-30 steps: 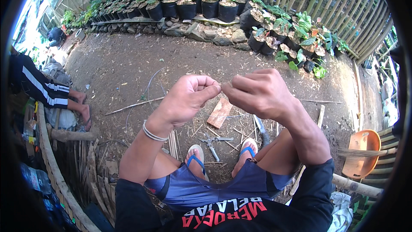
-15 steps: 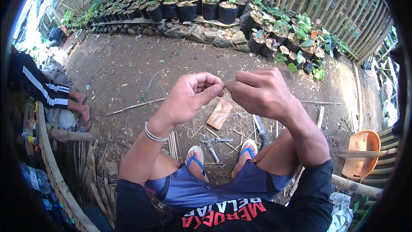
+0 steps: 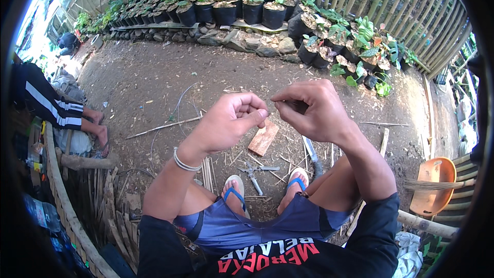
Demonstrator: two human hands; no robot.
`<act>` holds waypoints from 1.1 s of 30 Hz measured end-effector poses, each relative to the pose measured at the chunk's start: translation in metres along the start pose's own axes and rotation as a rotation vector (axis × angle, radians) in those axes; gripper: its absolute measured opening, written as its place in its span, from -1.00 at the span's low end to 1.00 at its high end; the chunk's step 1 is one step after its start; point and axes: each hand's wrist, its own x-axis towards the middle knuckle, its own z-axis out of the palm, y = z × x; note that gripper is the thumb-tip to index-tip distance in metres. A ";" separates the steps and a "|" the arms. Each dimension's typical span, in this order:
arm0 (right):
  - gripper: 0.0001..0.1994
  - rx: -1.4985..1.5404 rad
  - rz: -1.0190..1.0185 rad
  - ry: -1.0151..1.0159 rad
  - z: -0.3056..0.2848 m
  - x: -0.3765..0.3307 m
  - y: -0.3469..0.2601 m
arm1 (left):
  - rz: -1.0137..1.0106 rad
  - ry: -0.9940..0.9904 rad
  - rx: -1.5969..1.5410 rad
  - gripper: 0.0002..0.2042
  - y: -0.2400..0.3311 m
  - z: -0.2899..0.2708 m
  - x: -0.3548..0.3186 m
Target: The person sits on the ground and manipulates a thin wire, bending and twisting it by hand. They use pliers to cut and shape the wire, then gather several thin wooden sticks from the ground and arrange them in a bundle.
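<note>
Both my hands are raised in front of me above the ground, their fingertips close together but apart. My left hand [image 3: 226,123] is closed in a pinch, thumb against the curled forefinger; whatever it may hold is too small to make out. Beside it, my right hand [image 3: 316,110] is loosely curled, with a gap between thumb and forefinger and nothing visible in it. Below them on the soil lie a reddish wooden block [image 3: 263,139], a pair of pliers [image 3: 252,178] near my left foot, and a long-bladed knife [image 3: 312,155] beside my right foot.
Thin sticks [image 3: 208,174] and a loose wire [image 3: 178,104] lie on the ground. Potted plants [image 3: 224,14] line the back by a bamboo fence [image 3: 381,0]. Another person's legs [image 3: 56,108] show at left. An orange basin [image 3: 433,185] with a broom is at right.
My right thumb and forefinger have parted from their pinch, and the right hand has turned slightly away from the left. My left hand has stayed nearly in place, its thumb still pressed.
</note>
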 end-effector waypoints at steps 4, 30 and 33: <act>-0.86 0.057 0.192 -0.012 -0.004 -0.002 -0.004 | 0.047 0.050 0.008 -0.82 -0.007 -0.001 0.005; -0.46 -0.609 0.471 -1.204 0.183 -0.051 0.230 | 0.621 0.515 -0.455 -0.92 -0.048 -0.116 0.038; -0.11 -0.410 0.643 -1.252 0.302 -0.143 0.228 | 0.580 0.553 -0.566 -0.93 -0.054 -0.121 0.037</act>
